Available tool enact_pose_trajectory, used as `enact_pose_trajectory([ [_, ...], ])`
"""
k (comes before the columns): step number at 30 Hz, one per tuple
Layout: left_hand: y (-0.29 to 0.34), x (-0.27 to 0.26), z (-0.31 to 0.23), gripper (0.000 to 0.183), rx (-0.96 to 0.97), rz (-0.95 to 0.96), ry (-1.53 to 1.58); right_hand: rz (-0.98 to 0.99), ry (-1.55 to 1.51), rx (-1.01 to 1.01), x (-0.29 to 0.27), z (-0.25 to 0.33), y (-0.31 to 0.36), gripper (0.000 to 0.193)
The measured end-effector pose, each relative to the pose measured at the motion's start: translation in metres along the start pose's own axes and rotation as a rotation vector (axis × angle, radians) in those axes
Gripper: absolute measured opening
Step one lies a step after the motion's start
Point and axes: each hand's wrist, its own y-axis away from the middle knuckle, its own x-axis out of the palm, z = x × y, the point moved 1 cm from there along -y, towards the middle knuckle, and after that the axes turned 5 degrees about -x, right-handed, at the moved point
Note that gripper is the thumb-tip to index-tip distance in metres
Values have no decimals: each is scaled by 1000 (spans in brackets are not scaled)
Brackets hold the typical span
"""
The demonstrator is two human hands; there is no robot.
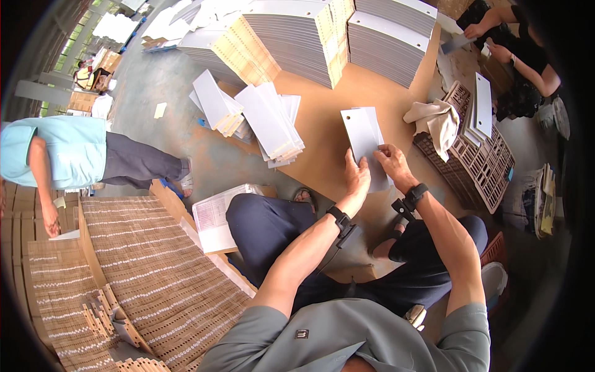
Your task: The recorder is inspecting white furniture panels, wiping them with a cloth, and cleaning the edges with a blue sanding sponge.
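Observation:
Two or so thin grey-white rectangular boards (359, 127), one with a small round hole near its far end, stand out in front of me above the brown table. They overlap slightly, fanned apart at the top. My left hand (356, 178) closes on their left edge, thumb against the face. On the right edge, the fingers of my right hand (395, 163) are bent and pressed against the boards. Left of them, a loose pile of similar boards (268, 119) lies skewed on the table.
Tall stacks of boards (282, 40) line the far side of the brown table (322, 162). A brown plastic crate (462, 158) with a cloth (435, 124) stands at right. Trays of perforated strips (155, 254) fill the lower left. One person (68, 152) stands left; another (527, 68) handles a board at far right.

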Motion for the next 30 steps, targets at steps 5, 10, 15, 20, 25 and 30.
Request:
enact_pose_trajectory([
  [5,-11,-6,-13,40,-139,249,509,92,-615,180,-34,75,52,57],
  [10,27,-1,-60,39,-212,601,589,280,-991,122,-30,49,100,70],
  [15,66,26,-91,49,-201,899,408,65,-1126,19,-61,43,151,66],
  [20,74,36,-89,58,-149,823,-27,-537,-369,-115,-99,25,168,85],
  [25,94,11,-104,51,-15,970,-56,-1011,608,257,-158,-60,174,99],
  [30,94,-18,-70,46,-31,1009,-233,-826,599,512,-170,-100,176,101],
])
